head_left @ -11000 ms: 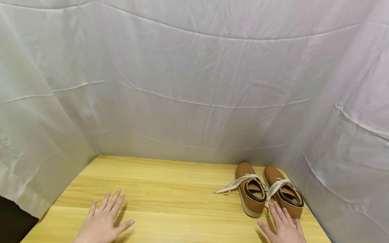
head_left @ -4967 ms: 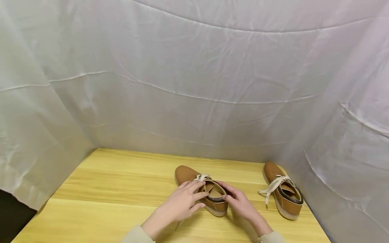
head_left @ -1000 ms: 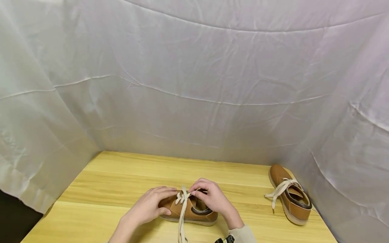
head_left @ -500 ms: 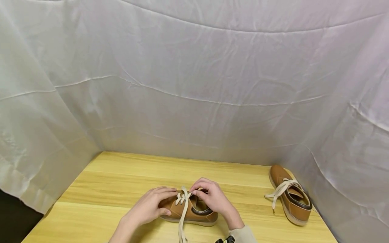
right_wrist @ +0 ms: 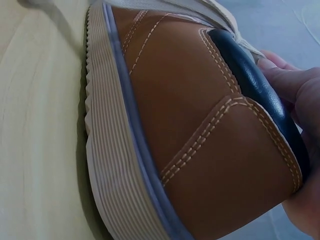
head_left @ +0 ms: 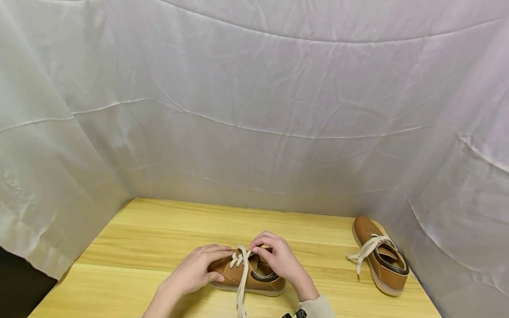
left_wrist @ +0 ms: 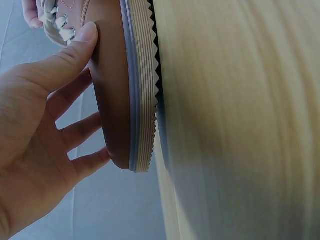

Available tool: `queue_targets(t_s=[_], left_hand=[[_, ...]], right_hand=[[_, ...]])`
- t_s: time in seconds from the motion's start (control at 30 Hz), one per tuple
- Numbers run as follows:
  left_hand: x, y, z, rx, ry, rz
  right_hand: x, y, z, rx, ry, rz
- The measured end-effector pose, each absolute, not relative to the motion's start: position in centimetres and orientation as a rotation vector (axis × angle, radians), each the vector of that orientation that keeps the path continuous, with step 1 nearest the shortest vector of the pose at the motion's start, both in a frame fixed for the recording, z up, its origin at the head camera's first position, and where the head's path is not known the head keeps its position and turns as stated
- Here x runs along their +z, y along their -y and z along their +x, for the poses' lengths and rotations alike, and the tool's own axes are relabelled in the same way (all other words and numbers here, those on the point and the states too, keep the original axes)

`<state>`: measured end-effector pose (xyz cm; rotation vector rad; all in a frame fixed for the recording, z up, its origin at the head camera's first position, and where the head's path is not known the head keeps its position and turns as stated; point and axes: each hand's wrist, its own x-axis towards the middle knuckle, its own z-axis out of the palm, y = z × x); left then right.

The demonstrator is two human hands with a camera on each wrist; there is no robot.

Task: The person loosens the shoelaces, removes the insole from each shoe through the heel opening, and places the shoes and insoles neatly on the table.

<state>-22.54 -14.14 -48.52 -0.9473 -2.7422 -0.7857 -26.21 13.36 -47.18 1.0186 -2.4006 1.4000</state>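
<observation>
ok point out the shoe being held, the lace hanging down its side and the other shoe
held shoe [head_left: 258, 283]: head view, brown side toward the heel
hanging lace [head_left: 242, 282]: head view, loose length
other shoe [head_left: 380, 267]: head view, brown side toward the heel

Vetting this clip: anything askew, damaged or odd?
No spill or damage visible. Mildly untidy: a lace trails down the near side of the middle shoe, a loose lace dangles off the right shoe, and toes point different ways.

Left hand [head_left: 195, 268] — fingers spread, thumb opposite, right hand [head_left: 277, 257] — thumb and fingertips pinched together
</observation>
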Motion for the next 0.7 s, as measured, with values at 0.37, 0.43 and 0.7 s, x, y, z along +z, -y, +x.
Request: queue_targets(t_s=[0.37,0.43,0.7], left_hand=[[-48.48,14.04,-22.51,-0.786,2.749,-0.937],[-48.44,14.04,-22.5,-0.787,2.751,-0.936],[-48.32,14.03,-22.44,-0.78,2.747,-0.941]], right_hand=[[-47.77,-13.4,-26.6,1.462,2.391,0.966],[-47.73,-13.45,-26.63,1.448,2.394,0.967],[-47.62,-13.56,-26.71,1.402,2.403,0.966]])
